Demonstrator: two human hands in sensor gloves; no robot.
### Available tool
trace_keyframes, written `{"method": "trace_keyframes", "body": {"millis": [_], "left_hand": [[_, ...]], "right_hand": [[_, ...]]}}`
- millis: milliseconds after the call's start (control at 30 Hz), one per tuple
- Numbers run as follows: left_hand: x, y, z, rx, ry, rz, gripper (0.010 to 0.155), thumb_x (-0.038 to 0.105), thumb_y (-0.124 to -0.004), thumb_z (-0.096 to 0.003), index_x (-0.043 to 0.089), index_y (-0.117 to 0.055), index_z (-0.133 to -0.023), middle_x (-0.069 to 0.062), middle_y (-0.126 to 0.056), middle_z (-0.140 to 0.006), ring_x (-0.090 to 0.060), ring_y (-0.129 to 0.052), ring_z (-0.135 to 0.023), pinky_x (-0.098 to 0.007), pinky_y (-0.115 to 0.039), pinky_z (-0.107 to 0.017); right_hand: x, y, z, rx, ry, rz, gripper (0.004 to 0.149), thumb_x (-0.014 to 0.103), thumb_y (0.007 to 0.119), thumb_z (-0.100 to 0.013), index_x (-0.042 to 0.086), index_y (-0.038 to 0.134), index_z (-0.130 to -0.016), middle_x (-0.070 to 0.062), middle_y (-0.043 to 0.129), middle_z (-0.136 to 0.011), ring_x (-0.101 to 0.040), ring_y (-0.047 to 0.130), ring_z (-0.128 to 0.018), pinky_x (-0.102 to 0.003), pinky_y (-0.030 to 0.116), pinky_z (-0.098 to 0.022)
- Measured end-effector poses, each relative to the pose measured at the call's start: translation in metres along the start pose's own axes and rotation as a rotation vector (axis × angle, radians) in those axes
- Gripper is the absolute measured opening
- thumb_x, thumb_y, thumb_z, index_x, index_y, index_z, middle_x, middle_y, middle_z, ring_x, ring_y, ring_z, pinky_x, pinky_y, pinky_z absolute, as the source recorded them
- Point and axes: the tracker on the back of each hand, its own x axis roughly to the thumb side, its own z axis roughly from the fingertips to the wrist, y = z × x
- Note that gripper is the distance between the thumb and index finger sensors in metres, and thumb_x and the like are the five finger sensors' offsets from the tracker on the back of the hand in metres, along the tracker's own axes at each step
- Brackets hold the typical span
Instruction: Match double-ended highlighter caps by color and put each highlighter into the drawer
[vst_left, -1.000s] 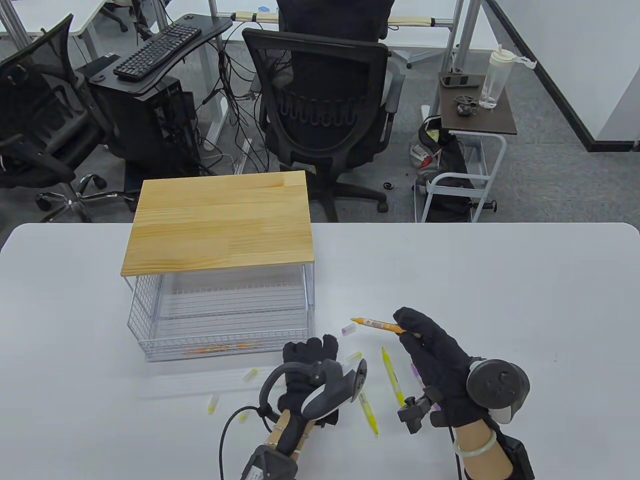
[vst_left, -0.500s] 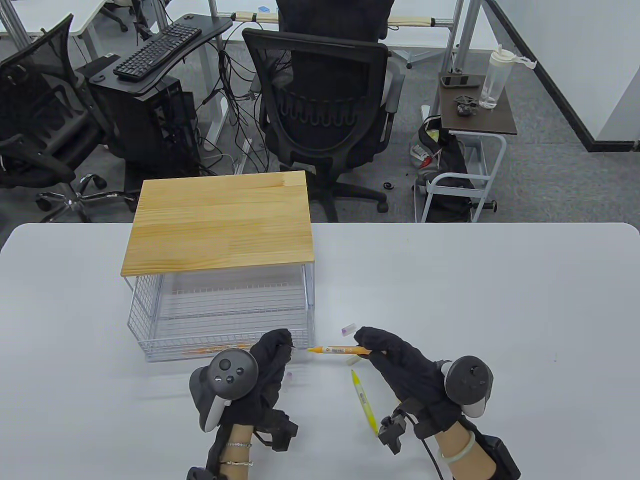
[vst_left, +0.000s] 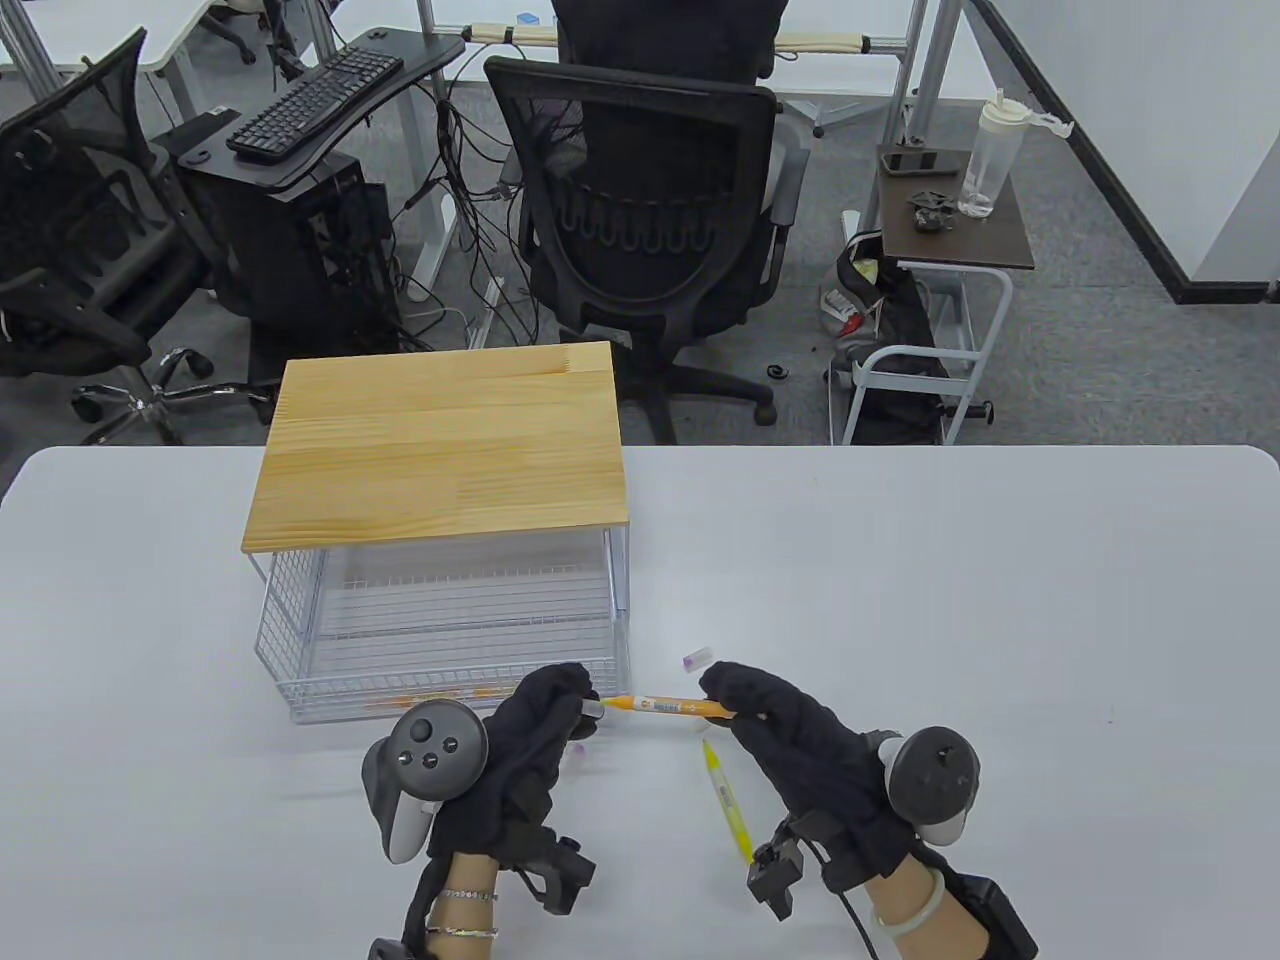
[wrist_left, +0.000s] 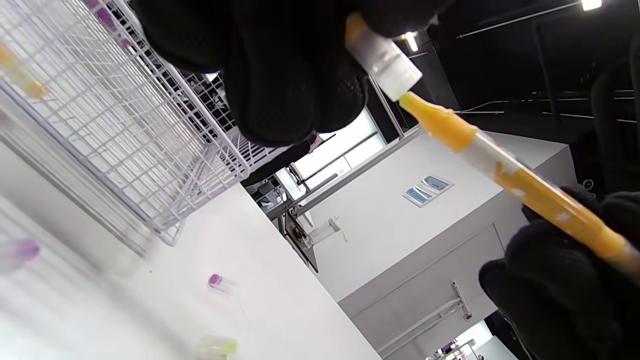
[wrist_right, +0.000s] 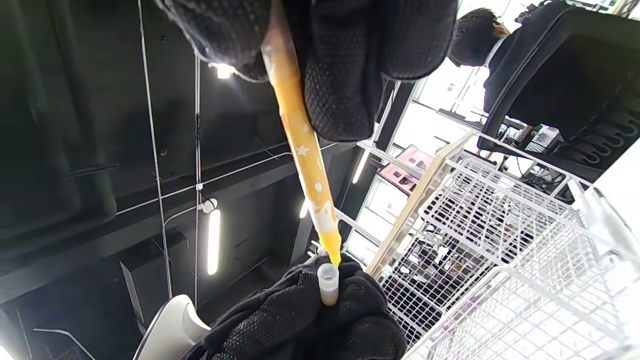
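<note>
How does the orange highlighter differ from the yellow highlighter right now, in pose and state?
The orange highlighter is off the table, held by the right hand, running nearly left-right; the yellow highlighter lies untouched on the table, running more near-far. The orange one's tip is meeting a clear cap pinched by the left hand; no cap is near the yellow one's bare far tip. Both are slim pens.

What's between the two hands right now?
The slim orange highlighter spans the gap: the right hand grips its barrel, while the left hand holds a clear cap at its tip. Table and left wrist views show it.
</note>
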Motion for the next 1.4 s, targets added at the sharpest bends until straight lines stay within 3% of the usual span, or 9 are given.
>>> {"method": "trace_keyframes", "body": {"millis": [267,500,600,800,1000,1167,1400], "left_hand": [[-0.002,0.003,0.004,0.014,-0.019,0.048,0.045,0.028,-0.061,-0.0577,0.01,-0.07,-0.098,-0.01,-0.093,-0.085,-0.028,-0.099,-0.066,-0.054,-0.071,-0.061],[0.0,-0.005,0.003,-0.118,-0.085,0.126,0.049,0.036,-0.063,-0.0578,0.011,-0.07,-0.1,-0.01,-0.091,-0.086,-0.028,-0.098,-0.067,-0.055,-0.07,-0.062],[0.002,-0.004,0.003,-0.162,-0.111,0.11,0.052,0.037,-0.065,-0.0567,0.011,-0.069,-0.102,-0.009,-0.091,-0.084,-0.027,-0.098,-0.065,-0.055,-0.07,-0.061],[0.012,0.001,0.008,-0.129,-0.145,-0.06,0.051,0.03,-0.068,-0.0558,0.013,-0.069,-0.104,-0.01,-0.088,-0.09,-0.027,-0.096,-0.069,-0.055,-0.07,-0.063],[0.023,-0.001,0.014,-0.139,-0.193,-0.279,0.049,0.028,-0.071,-0.0543,0.014,-0.073,-0.102,-0.007,-0.091,-0.09,-0.024,-0.1,-0.068,-0.052,-0.073,-0.064],[0.029,-0.008,0.015,-0.136,-0.226,-0.348,0.048,0.029,-0.073,-0.0527,0.014,-0.075,-0.099,-0.005,-0.094,-0.087,-0.022,-0.102,-0.066,-0.051,-0.074,-0.064],[0.039,-0.015,0.022,0.007,-0.29,-0.502,0.048,0.03,-0.076,-0.0491,0.017,-0.079,-0.095,-0.001,-0.097,-0.083,-0.017,-0.103,-0.063,-0.047,-0.076,-0.065]], "right_hand": [[0.001,0.005,0.001,0.009,-0.02,-0.01,0.037,0.027,0.067,-0.062,0.024,0.064,-0.099,-0.008,0.076,-0.105,-0.029,0.092,-0.083,-0.048,0.065,-0.072],[-0.001,0.006,0.002,0.001,-0.01,-0.031,0.039,0.027,0.067,-0.062,0.024,0.06,-0.101,-0.008,0.075,-0.106,-0.027,0.091,-0.083,-0.047,0.065,-0.073],[-0.002,0.004,0.002,0.011,0.0,0.056,0.049,0.028,0.068,-0.063,0.018,0.052,-0.108,-0.008,0.075,-0.106,-0.029,0.091,-0.082,-0.049,0.064,-0.072],[0.0,0.007,0.002,0.049,-0.02,0.536,0.048,0.037,0.07,-0.06,0.02,0.061,-0.104,-0.005,0.085,-0.098,-0.027,0.097,-0.074,-0.049,0.07,-0.069],[-0.003,0.01,0.002,0.054,-0.009,0.615,0.046,0.036,0.073,-0.058,0.023,0.065,-0.101,-0.006,0.085,-0.098,-0.032,0.095,-0.074,-0.053,0.067,-0.069],[-0.005,0.013,0.004,0.06,-0.016,0.771,0.044,0.04,0.071,-0.056,0.031,0.067,-0.099,0.001,0.086,-0.09,-0.029,0.091,-0.069,-0.056,0.067,-0.069],[-0.013,0.015,0.006,0.066,-0.021,0.756,0.042,0.042,0.068,-0.056,0.033,0.069,-0.097,0.002,0.086,-0.089,-0.03,0.089,-0.069,-0.057,0.064,-0.071]]}}
